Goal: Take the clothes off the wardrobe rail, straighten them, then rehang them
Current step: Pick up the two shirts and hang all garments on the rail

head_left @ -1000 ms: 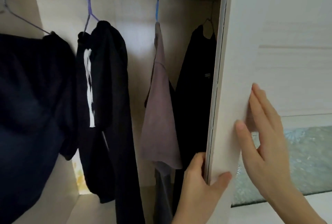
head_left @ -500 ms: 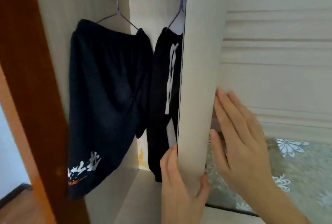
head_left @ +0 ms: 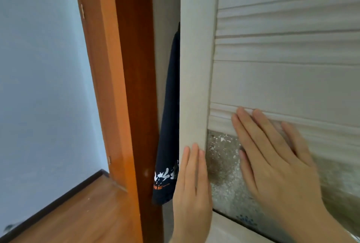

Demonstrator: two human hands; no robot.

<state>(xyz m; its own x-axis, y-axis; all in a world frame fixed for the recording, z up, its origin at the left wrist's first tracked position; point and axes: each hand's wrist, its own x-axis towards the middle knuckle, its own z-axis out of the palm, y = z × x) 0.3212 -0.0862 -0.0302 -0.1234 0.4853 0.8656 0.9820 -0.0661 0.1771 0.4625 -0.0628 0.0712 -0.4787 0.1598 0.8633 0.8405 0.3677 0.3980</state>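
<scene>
While only a narrow gap is being left between the pale wardrobe door (head_left: 192, 67) and the orange-brown wooden frame (head_left: 124, 86), a dark navy garment (head_left: 168, 125) is being shown hanging inside, seen edge-on through that gap. White lettering and a small orange line of print are being displayed near its lower hem. The rail and hanger are being hidden by the door.

Left hand (head_left: 191, 190): being held flat, fingers straight and together, laid against the door's front edge; nothing is being gripped.

Right hand (head_left: 272, 164): being pressed open-palmed against the door's face, fingers spread, fingertips (head_left: 241, 111) resting on a raised moulding; nothing is being gripped.

Door face: horizontal ribbed mouldings above, a frosted patterned glass panel (head_left: 224, 164) below, partly being covered by the right hand.

Surroundings: a pale blue wall (head_left: 42, 86) is being seen to the left, with wooden flooring (head_left: 81, 213) and a dark skirting strip below it.
</scene>
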